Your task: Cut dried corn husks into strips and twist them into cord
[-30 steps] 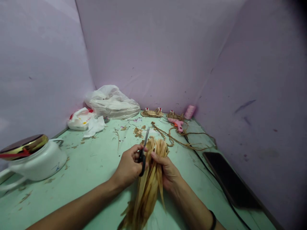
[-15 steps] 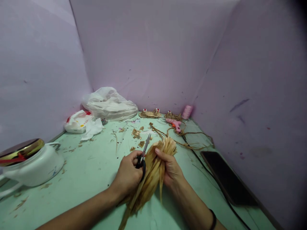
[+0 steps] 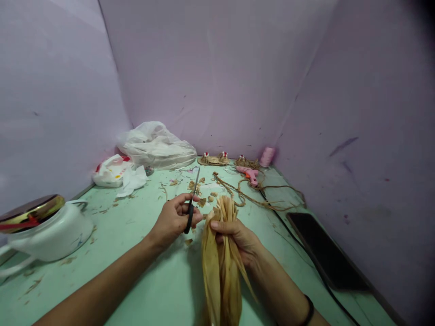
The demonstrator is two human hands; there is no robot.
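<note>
My left hand [image 3: 175, 218] is closed on a pair of black-handled scissors [image 3: 190, 213], whose blades point up and away from me. Just to its right, my right hand [image 3: 236, 237] grips a bundle of dried corn husks [image 3: 231, 280] near the top, thumb across the front. The gathered, ragged ends of the husks stick up above that hand, and the long strips hang down toward me. A gap lies between the scissors and the bundle. Small husk scraps [image 3: 201, 202] are scattered on the green tabletop [image 3: 149, 276] beyond my hands.
At the left stands a white pot [image 3: 57, 237] with a lid. Behind it are a tissue pack [image 3: 113, 171] and a plastic bag [image 3: 158, 147]. Braided cord [image 3: 249, 198], a pink glue gun [image 3: 249, 174], a pink thread spool [image 3: 267, 156] and a phone [image 3: 324, 251] are at the right. Woven pieces [image 3: 214, 160] sit by the wall.
My left hand with the scissors has moved left, away from the husks. The bundle in my right hand has swung from slanted to nearly upright.
</note>
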